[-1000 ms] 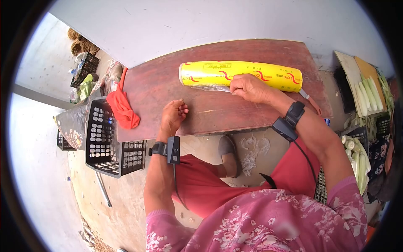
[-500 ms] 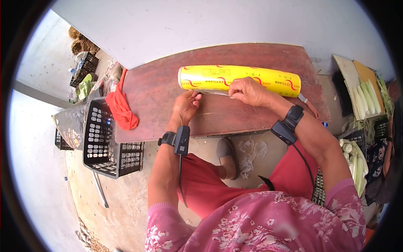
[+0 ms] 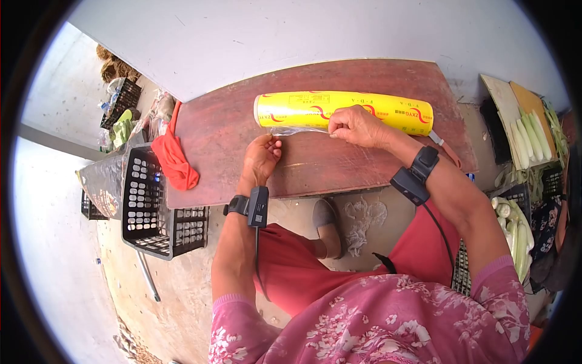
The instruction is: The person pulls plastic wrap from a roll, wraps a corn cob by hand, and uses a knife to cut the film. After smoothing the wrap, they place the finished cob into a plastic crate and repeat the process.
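Observation:
A yellow roll of cling film (image 3: 303,108) with red print lies across the red-brown table (image 3: 236,164). Along its near side hangs a strip of clear film (image 3: 296,130). My left hand (image 3: 263,156) pinches the strip's left end just below the roll, its other fingers curled. Against the front of the roll, my right hand (image 3: 354,126) is closed in a pinch on the film's edge. A tool with an orange-brown handle (image 3: 449,155) lies at the roll's right end, partly hidden.
An orange-red cloth (image 3: 174,159) drapes over the table's left edge. Beside it stands a black crate (image 3: 142,200). At the right are long pale green vegetables (image 3: 528,141) on a board and more in a bag (image 3: 518,236). A metal rod (image 3: 147,276) lies on the floor.
My left hand has moved slightly toward me and left, drawing film off the roll. The roll has turned, its print shifting. My right hand has moved slightly left and up.

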The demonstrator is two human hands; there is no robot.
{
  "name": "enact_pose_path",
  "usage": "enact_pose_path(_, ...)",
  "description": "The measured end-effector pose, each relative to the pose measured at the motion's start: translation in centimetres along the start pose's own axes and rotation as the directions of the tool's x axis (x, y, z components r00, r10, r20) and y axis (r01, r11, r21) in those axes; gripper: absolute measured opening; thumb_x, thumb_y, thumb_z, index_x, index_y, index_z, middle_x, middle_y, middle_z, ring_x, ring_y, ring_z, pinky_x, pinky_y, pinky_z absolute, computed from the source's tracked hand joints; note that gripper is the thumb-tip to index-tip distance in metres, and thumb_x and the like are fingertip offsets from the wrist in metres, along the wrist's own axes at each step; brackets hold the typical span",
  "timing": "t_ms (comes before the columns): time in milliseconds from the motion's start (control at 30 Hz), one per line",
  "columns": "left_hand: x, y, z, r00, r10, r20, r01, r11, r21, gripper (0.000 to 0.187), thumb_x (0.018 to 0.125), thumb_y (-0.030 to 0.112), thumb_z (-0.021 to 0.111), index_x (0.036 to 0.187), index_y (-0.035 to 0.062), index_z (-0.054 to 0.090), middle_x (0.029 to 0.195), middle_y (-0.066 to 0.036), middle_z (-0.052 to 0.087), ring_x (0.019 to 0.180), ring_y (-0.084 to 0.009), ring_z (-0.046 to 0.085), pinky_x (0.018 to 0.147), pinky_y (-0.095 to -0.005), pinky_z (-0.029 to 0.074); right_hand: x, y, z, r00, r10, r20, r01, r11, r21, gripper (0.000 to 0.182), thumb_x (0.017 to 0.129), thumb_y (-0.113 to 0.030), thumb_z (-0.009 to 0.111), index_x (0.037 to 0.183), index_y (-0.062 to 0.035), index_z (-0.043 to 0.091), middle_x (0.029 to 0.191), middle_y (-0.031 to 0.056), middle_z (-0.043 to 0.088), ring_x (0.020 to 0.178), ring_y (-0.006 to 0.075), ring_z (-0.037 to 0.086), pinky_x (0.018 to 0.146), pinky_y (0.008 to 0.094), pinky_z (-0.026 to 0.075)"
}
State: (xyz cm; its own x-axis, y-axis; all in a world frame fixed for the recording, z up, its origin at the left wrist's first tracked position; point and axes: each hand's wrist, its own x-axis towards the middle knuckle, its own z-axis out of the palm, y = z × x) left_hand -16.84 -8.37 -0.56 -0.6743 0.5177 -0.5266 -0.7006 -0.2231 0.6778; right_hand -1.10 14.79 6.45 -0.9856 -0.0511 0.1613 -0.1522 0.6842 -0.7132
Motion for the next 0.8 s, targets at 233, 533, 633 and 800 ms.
enact_pose_path(233,-1.5,1.0,-1.5,1.0,-0.011,0.029,0.005,0.98,0.198,0.012,0.098,0.014,0.049,0.099,0.0029,0.053,0.086,-0.007,0.06,0.069,-0.0145,0.058,0.055,-0.0251,0.046,0.0,0.1,-0.3,0.999,0.027,-0.018,-0.027,0.999,-0.02,0.006,0.08,-0.007,0.067,0.083,-0.0019,0.064,0.081,0.0122,0.066,0.076,0.0243,0.063,0.071,0.0345,0.049)
enact_pose_path(533,-3.0,1.8,-3.2,0.998,-0.062,-0.011,0.061,0.906,0.418,0.012,0.098,0.015,0.052,0.101,0.0033,0.052,0.086,-0.008,0.061,0.067,-0.0158,0.059,0.054,-0.0263,0.046,-0.5,0.3,0.9,0.998,0.043,0.044,-0.042,0.999,-0.008,0.006,0.08,-0.005,0.066,0.082,-0.0022,0.062,0.079,0.013,0.066,0.074,0.0251,0.064,0.068,0.0362,0.049)
enact_pose_path(633,-3.0,1.9,-3.7,0.997,-0.082,-0.004,0.076,0.898,0.434,0.011,0.098,0.016,0.052,0.1,0.005,0.052,0.086,-0.007,0.062,0.069,-0.0163,0.059,0.055,-0.0274,0.046,-0.7,0.4,1.3,0.998,0.012,0.057,-0.012,1.0,-0.014,0.006,0.079,-0.005,0.066,0.082,-0.0022,0.061,0.079,0.014,0.066,0.074,0.0271,0.063,0.068,0.0376,0.048)
enact_pose_path(800,-3.5,2.2,-4.2,0.992,-0.112,0.049,0.071,0.854,0.515,0.015,0.098,0.018,0.051,0.098,0.0041,0.054,0.087,-0.007,0.062,0.069,-0.0158,0.059,0.055,-0.0271,0.046,-1.2,0.6,1.7,0.99,-0.033,0.136,0.04,0.998,-0.047,0.007,0.078,-0.004,0.065,0.08,-0.0024,0.059,0.079,0.0152,0.064,0.075,0.0318,0.062,0.067,0.0395,0.047)
